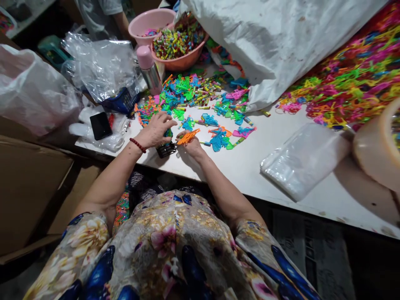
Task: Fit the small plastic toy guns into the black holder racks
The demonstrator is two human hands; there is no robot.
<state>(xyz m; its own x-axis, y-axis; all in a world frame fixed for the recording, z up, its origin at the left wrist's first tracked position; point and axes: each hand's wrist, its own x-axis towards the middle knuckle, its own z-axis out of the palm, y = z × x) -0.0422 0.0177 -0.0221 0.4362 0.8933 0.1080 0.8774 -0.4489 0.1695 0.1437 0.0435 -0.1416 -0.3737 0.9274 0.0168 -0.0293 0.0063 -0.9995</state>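
My left hand [156, 130], with a red bead bracelet at the wrist, hovers at the near edge of a pile of small coloured plastic toys [184, 86]. Its fingers are stretched out and apart. Just below it stands a small black plastic basket [166, 150], partly covered by the hand, with something blue-green above it. Closed fingers of my right hand [194, 149] hold an orange plastic toy [188, 136], whose exact kind I cannot make out. To the right lie several blue, pink and green toys [220, 139] with little striped tubes among them.
Behind the pile stand a pink-capped flask [149, 68], an orange bowl of tubes [179, 62] and a pink basin [151, 21]. A phone [101, 126] lies at left on plastic bags. Clear bags [300, 162] and a large tub [375, 141] occupy the right. A person [103, 18] is across the table.
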